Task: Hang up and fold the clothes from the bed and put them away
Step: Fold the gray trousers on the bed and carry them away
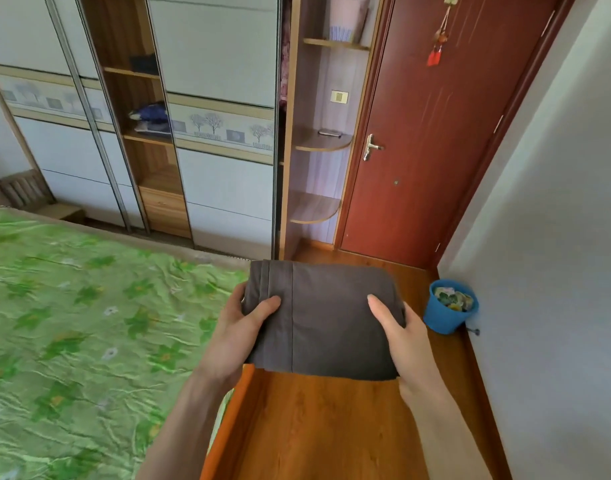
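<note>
- Both hands, left (240, 336) and right (406, 339), grip the folded grey garment (326, 320) by its sides
- Bed (72, 323) at nine o'clock
- Wardrobe (221, 98) at twelve o'clock

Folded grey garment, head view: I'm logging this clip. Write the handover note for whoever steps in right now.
Left hand: grips the left edge of the folded grey garment, thumb on top.
Right hand: grips its right edge likewise.
Garment is held in the air over the wooden floor, beside the bed.
Done: this piece is folded.
Left: carry it to the wardrobe, whose open section shows shelves, and put it away.
</note>
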Motion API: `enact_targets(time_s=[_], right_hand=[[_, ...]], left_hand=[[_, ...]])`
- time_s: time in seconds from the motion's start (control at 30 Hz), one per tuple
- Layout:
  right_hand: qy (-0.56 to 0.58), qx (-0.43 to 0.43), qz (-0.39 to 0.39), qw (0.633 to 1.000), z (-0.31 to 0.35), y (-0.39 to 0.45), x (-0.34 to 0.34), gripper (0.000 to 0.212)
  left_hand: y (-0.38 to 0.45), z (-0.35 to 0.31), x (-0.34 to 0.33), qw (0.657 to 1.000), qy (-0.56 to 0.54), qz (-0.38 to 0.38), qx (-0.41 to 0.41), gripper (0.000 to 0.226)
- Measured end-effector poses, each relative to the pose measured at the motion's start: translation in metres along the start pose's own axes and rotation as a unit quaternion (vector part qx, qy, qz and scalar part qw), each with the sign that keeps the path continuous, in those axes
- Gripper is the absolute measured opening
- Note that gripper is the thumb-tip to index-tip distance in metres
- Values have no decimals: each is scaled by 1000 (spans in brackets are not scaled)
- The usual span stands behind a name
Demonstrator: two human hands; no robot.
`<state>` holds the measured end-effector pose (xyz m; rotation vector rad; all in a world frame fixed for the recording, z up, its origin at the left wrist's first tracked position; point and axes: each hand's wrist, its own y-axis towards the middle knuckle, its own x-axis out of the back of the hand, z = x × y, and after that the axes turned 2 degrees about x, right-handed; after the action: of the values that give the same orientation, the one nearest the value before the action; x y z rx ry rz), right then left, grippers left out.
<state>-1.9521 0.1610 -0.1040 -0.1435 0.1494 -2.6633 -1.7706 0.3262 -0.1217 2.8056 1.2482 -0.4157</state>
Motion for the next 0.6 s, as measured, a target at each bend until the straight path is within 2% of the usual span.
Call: enact_targets(time_s=[0.2,0.5,0.6], right_hand=[[-12,9,-1,1000,27,108,-31,63],[3,-3,13,1000,39,249,-61,46],[9,-7,22,1000,43,310,-67,50]], left_hand=[[111,-15,-15,1000,-4,-22,-10,35],[243,-6,-43,998,30,-55,-19,36],[298,-4,-57,997,39,-60,-29,38]])
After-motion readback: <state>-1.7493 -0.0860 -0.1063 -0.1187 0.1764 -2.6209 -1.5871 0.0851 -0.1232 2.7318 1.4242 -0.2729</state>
